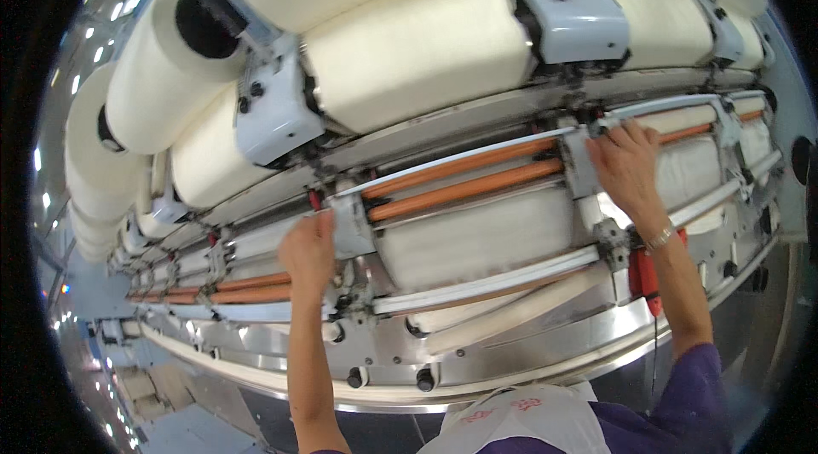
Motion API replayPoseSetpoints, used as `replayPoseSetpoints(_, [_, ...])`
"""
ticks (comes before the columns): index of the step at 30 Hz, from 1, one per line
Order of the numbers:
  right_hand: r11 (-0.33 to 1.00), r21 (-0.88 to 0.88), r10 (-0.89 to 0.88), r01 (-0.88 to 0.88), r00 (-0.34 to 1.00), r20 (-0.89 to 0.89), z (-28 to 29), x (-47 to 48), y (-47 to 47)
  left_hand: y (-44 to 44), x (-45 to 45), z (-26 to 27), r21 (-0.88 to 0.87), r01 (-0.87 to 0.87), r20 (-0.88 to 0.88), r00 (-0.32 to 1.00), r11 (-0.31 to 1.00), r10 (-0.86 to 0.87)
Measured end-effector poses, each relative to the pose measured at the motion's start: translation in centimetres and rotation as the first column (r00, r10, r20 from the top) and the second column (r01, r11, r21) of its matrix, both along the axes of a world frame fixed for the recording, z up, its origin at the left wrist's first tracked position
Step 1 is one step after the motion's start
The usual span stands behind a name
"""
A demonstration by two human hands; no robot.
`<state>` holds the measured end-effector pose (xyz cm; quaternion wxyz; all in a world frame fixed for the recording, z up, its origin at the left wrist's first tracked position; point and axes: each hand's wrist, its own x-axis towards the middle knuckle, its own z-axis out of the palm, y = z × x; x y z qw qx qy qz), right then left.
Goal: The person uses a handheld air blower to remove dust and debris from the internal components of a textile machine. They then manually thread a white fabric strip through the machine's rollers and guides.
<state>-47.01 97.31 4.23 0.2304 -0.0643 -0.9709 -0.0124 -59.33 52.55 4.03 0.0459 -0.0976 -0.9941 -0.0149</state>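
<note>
A long textile combing machine with white fibre laps stands before me. My left hand [309,250], fingers curled, is at the left end bracket [351,225] of an opened section. My right hand [625,169] is at its right end bracket [575,163], fingers bent over the top. Whether either hand grips a part is not plain, as the fingertips are hidden. Between the hands run orange rollers [466,188] under a thin pale rail [466,156]. Below them lies a white fibre web [479,233], then a pale metal bar [486,280].
Large cream fibre laps [415,48] and pale blue housings [578,22] stand above the rollers. A red tool-like object [644,275] hangs by my right forearm. Black knobs [425,378] and a curved metal edge [383,404] lie near my body.
</note>
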Motion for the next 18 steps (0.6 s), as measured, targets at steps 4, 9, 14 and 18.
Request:
replayPoseSetpoints(4, [0.974,0.047,0.222,-0.224,0.974,0.046,-3.0,-0.4,1.5,-2.9,1.1,1.9,0.231,0.189,0.023,0.980,0.954,-0.200])
replayPoseSetpoints(9, [0.875,0.098,0.461,-0.475,0.877,0.133,-2.7,-2.9,4.7,-6.4,-3.0,-0.4,-0.038,0.463,0.057,0.886,0.886,-0.460])
replayPoseSetpoints(14, [0.846,0.137,0.499,-0.515,0.856,0.138,-2.3,-4.0,3.9,-6.0,-3.1,0.4,-0.096,0.494,-0.057,0.864,0.864,-0.500])
replayPoseSetpoints(18, [0.941,-0.030,0.337,-0.336,0.937,0.088,-2.1,0.8,1.9,2.3,10.0,2.4,-0.146,0.099,0.246,0.967,0.984,-0.061])
